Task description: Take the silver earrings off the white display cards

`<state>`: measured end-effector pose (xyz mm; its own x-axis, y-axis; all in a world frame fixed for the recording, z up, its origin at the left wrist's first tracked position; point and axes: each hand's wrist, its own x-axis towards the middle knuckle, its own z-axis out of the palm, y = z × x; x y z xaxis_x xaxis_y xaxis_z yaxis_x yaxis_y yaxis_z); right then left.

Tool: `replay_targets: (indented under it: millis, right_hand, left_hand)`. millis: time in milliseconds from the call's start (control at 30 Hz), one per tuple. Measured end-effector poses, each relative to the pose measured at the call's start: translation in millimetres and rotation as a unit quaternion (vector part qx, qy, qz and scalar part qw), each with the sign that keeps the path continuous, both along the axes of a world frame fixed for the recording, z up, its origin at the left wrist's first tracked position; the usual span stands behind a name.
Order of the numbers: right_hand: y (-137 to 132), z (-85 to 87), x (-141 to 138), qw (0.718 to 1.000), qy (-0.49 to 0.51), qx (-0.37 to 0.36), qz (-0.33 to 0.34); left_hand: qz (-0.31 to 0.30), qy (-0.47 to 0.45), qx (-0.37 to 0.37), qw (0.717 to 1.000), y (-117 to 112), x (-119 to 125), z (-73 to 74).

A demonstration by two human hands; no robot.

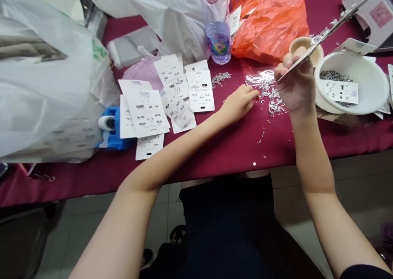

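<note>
My right hand [295, 85] is raised over the maroon table [215, 152] and grips a white earring card [330, 29] seen edge-on, with small silver pieces along it. My left hand [241, 103] rests on the cloth with its fingers pinched together at the edge of a pile of small silver earring pieces [272, 96]; what it pinches is too small to name. A spread of white earring cards [172, 96] lies left of that hand.
A white bowl [368, 72] holding silver pieces and a card sits at the right, a small beige cup [299, 45] behind it. A water bottle [217, 25], an orange bag [272, 23], white plastic bags [46, 86] and a blue tape dispenser [112, 127] crowd the back and left.
</note>
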<state>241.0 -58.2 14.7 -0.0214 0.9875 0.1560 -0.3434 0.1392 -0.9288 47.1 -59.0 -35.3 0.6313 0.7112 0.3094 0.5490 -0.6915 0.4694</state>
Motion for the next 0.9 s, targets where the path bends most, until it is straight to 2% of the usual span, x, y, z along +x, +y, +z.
replay_targets:
  millis: [167,267,367,467,567,700,800,900]
  right_hand:
    - [2,-5.4,-1,0.996,0.046,0.049,0.052]
    - [0,-4.5,-4,0.996,0.052,0.041,0.062]
    - [-5,0.4,-12,0.998,0.040,0.012,0.051]
    - [-14,8.1,-24,0.998,0.016,-0.018,0.052]
    - [-26,17.0,-36,0.995,0.033,0.009,0.096]
    - [-40,22.6,-49,0.983,0.061,0.037,0.170]
    - [-45,18.1,-60,0.971,0.062,0.035,0.227]
    - [-48,9.2,-73,0.959,0.065,0.039,0.273]
  left_hand:
    - [0.000,0.030,0.029,0.999,17,26,-4.3]
    - [0.009,0.041,0.030,0.999,22,36,-4.7]
    - [-0.014,0.019,0.006,1.000,23,38,-1.4]
    - [-0.038,-0.057,-0.015,0.998,15,21,8.4]
    - [-0.017,-0.152,-0.047,0.987,-7,-14,24.1]
    - [0.013,-0.289,-0.144,0.946,-43,-54,43.1]
    - [0.009,-0.368,-0.176,0.913,-59,-66,48.5]
    - [-0.012,-0.412,-0.177,0.894,-67,-68,48.2]
